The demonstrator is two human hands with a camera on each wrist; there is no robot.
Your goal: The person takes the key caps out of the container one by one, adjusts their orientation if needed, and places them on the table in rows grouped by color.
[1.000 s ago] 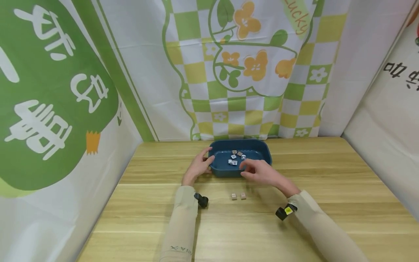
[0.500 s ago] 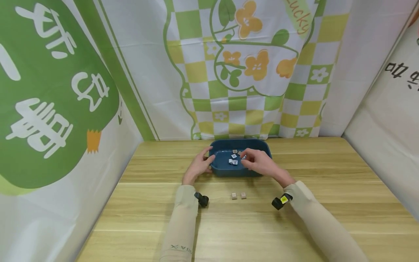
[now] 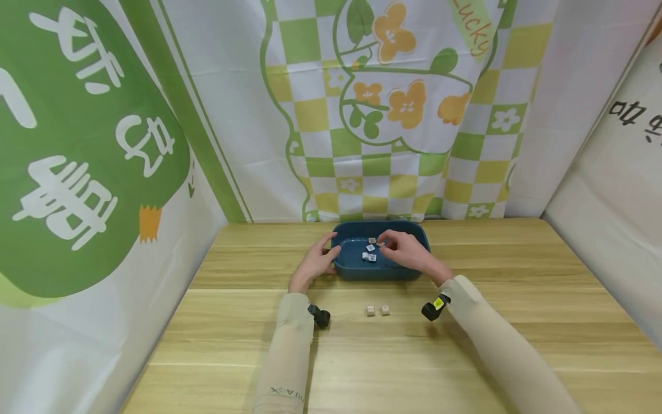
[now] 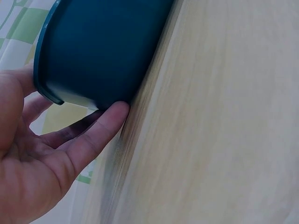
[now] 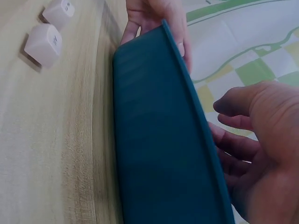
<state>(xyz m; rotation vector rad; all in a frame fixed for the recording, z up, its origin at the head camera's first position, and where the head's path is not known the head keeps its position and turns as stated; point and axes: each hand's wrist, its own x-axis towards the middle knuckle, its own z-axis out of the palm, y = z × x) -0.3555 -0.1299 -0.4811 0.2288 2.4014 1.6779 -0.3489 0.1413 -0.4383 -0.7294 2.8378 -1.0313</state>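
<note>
A dark blue tray stands at the back of the table, with several small keycaps lying in it. My left hand holds the tray's left end. In the left wrist view its fingers lie along the outer wall and reach beneath the rim. Over the tray's right half, my right hand reaches in with bent fingers. Their tips are at one keycap; whether they pinch it is hidden. In the right wrist view the front wall blocks sight of the tray's inside.
Two pale keycaps sit side by side on the wooden table, in front of the tray. A patterned cloth hangs directly behind the tray. Cloth walls flank the table on both sides.
My right hand has moved from the tray's front rim farther back and inward over the keycaps. It now covers the spot where a white keycap lay. The left hand has stayed at the tray.
</note>
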